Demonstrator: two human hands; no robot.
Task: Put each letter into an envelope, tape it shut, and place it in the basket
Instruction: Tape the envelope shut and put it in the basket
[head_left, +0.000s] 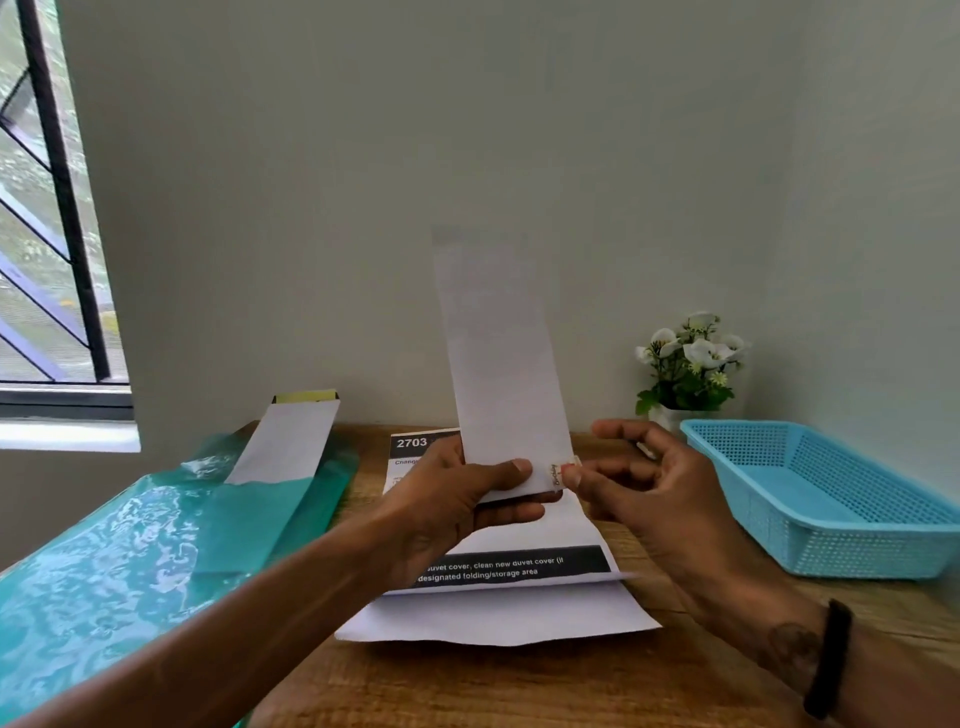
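Both hands are working a white envelope (498, 364) upright at centre, the left hand (457, 499) gripping its bottom, the right hand (644, 483) pinching its corner, while letters (498, 587) are waiting beneath and the blue basket (810, 519) at three o'clock is sitting empty.

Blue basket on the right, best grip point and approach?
Grip the blue basket by its near-left rim, coming from above with the right hand. The rim is a raised lip, the mesh walls slope outward, and that side lies nearest and is unobstructed.
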